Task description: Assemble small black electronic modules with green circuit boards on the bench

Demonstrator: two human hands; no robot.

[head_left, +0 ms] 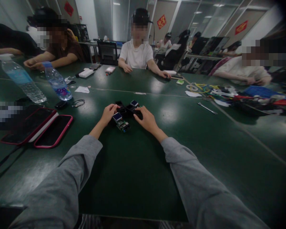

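Looking over the wearer's shoulder, I saw the circuit board (123, 126) on the near side of both hands' fingers, its long axis slanting from beside the left fingertips down toward the wearer and to the right. The left hand (107, 115) was the nearer of the 2, right beside the end that carried a small display (117, 116). Its thumb and fingers were almost together at the edge of a black part (121, 108); whether they gripped it, I couldn't tell. The right hand (146, 120) curled around a dark casing (138, 114), thumb on the near side, fingers bent over the top, with only a narrow opening between. Beyond them lay another small screen (134, 103), pale-rimmed and squarish.

The board looked stiff and flat, green and crowded with tiny components, while its display was smooth, glassy and bluish. The casing had a dull, rounded, plastic look. Under everything, the tabletop (124, 178) was dark green with a soft sheen. Off to the right, a slim metal wrench (207, 108) shone near a loose tangle of coloured cables (205, 88).
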